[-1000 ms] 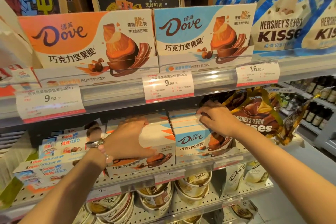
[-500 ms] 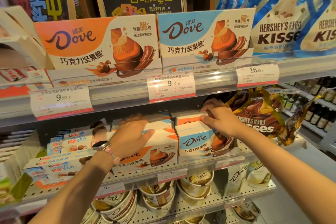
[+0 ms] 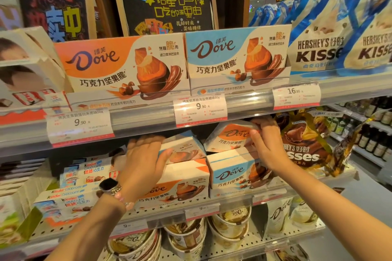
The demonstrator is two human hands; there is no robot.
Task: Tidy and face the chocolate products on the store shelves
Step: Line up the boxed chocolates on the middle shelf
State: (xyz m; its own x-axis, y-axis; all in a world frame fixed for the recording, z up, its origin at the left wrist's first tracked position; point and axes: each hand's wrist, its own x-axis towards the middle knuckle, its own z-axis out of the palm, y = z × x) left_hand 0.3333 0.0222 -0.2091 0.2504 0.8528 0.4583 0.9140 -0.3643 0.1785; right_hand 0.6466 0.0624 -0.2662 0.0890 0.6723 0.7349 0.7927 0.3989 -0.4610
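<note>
Since the earlier frame, right hand (image 3: 268, 146) has lifted an orange Dove box (image 3: 230, 136) off the blue Dove stack (image 3: 233, 172), pinching it tilted. Left hand (image 3: 146, 162) clamps a blue-cornered box (image 3: 184, 149) atop the orange stack (image 3: 180, 188). Middle shelf (image 3: 275, 196) unfinished; colours mixed, both boxes unplaced.
</note>
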